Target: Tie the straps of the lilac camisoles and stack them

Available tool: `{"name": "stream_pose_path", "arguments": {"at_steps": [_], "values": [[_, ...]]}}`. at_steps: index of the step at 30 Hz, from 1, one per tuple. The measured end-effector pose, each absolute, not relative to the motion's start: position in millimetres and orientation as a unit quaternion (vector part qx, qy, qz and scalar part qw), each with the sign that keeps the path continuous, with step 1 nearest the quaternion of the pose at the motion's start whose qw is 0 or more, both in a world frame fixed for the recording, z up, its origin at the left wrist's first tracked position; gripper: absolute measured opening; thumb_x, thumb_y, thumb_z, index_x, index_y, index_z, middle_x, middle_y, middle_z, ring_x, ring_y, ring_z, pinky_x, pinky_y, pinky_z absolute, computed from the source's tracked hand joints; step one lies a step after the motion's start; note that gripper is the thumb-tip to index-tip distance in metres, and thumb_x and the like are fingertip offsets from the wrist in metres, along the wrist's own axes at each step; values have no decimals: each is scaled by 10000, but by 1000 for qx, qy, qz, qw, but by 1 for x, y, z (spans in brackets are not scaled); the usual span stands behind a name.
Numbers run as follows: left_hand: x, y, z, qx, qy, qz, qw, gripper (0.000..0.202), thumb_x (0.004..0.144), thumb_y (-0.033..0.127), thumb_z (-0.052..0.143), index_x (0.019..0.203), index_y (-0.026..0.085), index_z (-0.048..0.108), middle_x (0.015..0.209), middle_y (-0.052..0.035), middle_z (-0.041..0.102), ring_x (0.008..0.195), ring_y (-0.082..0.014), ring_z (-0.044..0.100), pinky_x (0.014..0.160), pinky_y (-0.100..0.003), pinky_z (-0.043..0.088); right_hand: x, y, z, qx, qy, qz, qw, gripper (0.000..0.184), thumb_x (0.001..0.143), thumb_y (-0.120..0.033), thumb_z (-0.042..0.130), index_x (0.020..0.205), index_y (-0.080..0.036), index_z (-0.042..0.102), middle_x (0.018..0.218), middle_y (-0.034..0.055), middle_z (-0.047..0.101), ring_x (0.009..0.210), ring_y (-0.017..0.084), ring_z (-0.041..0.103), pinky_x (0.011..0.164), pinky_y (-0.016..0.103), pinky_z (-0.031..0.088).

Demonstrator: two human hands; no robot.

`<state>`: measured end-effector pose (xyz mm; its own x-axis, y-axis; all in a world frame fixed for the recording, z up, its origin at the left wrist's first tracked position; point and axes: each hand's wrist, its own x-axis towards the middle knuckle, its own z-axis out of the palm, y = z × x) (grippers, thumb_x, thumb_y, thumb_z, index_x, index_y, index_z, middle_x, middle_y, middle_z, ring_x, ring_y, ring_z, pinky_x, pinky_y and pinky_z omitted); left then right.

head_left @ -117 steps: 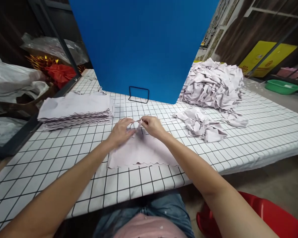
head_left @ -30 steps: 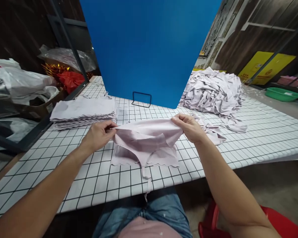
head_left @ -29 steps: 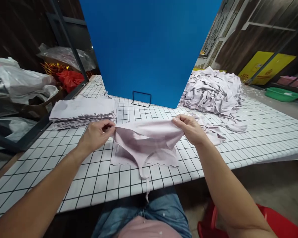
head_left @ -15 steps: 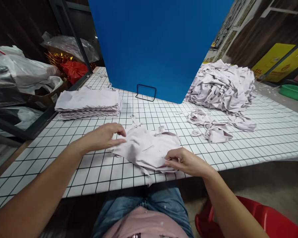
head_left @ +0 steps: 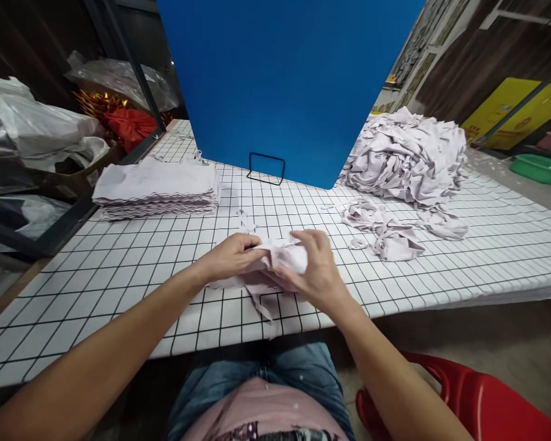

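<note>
My left hand (head_left: 234,252) is closed in a pinch on the edge of a pale pinkish-white piece of cloth (head_left: 291,258), raised and bunched above the table. My right hand (head_left: 319,269) curves around the other side of this cloth, its thumb and fingers spread apart. Part of the cloth hangs down in folds toward the front edge, and its far side is partly hidden by my fingers. Beyond my left hand lies a neat stack of flat cloth pieces (head_left: 158,184) in the same colour.
A large crumpled heap of the same cloth (head_left: 404,156) stands at the back right, with loose pieces (head_left: 397,241) before it. A blue board (head_left: 275,86) and black wire frame (head_left: 266,168) rise beyond the checked tablecloth (head_left: 183,318). A red chair (head_left: 496,392) stands lower right.
Both hands have come closer together. My left hand has taken hold of the cloth, which was lying spread out and is now lifted and folded. My right hand has moved up and left, its fingers opening.
</note>
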<state>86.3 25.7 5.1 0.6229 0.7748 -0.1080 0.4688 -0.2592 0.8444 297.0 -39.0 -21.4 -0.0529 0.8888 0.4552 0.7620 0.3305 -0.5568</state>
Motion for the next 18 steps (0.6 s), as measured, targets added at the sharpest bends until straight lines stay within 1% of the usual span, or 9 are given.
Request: {"name": "stream_pose_path", "arguments": {"at_steps": [2, 4, 5, 7, 10, 12, 13, 15, 18], "values": [[95, 31, 17, 731, 389, 179, 532, 368, 875, 497, 560, 769, 151, 628, 712, -14, 597, 602, -112, 523, 540, -213, 408, 283, -38, -14, -554, -747, 112, 351, 349, 824, -314, 661, 1139, -204, 561, 1140, 130, 547, 1008, 270, 544, 825, 451, 490], [98, 40, 26, 675, 380, 192, 602, 376, 862, 507, 598, 781, 143, 648, 682, -9, 595, 558, -95, 507, 505, -198, 399, 282, -35, -4, -544, -750, 188, 326, 80, 865, -257, 576, 915, -194, 576, 892, 58, 578, 785, 187, 540, 693, 352, 466], [98, 45, 29, 647, 377, 197, 633, 379, 853, 507, 618, 776, 138, 655, 657, -8, 591, 534, -90, 498, 487, -193, 394, 285, -34, 1, -539, -742, 236, 322, 86, 879, -253, 549, 817, -193, 554, 775, 22, 548, 693, 154, 503, 635, 313, 434], [91, 55, 32, 604, 366, 202, 679, 378, 833, 498, 657, 744, 131, 662, 604, -3, 580, 495, -81, 479, 461, -185, 384, 296, -32, 11, -511, -714, 344, 332, 185, 895, -287, 537, 736, -191, 530, 677, -9, 509, 627, 127, 463, 580, 274, 392], [79, 60, 30, 588, 322, 176, 721, 329, 758, 453, 757, 792, 130, 703, 635, -16, 632, 507, -83, 514, 458, -172, 390, 308, -29, 18, -416, -623, 545, 376, 213, 886, -391, 577, 839, -184, 601, 744, 10, 586, 673, 135, 535, 596, 263, 430], [74, 57, 26, 590, 276, 132, 747, 341, 681, 413, 826, 848, 129, 736, 701, -39, 679, 554, -103, 568, 479, -174, 417, 310, -24, 17, -366, -551, 629, 408, 270, 863, -453, 602, 894, -186, 626, 770, 17, 618, 672, 138, 564, 604, 266, 456], [72, 54, 24, 588, 254, 116, 759, 345, 651, 390, 848, 846, 125, 746, 718, -48, 692, 573, -115, 588, 491, -178, 431, 309, -20, 15, -364, -532, 638, 422, 285, 855, -470, 608, 898, -189, 631, 769, 16, 621, 660, 135, 565, 605, 269, 462], [71, 47, 21, 576, 219, 125, 777, 298, 644, 360, 855, 785, 118, 753, 698, -54, 695, 579, -123, 603, 509, -186, 450, 305, -12, 10, -408, -542, 583, 448, 277, 839, -469, 632, 898, -198, 642, 811, 22, 629, 688, 138, 568, 635, 280, 476], [74, 42, 22, 539, 198, 237, 783, 223, 708, 352, 818, 733, 140, 752, 659, -33, 690, 571, -115, 606, 537, -189, 473, 299, -7, 1, -513, -588, 380, 497, 254, 829, -442, 660, 936, -212, 656, 990, 53, 636, 892, 178, 581, 774, 319, 489]]}}
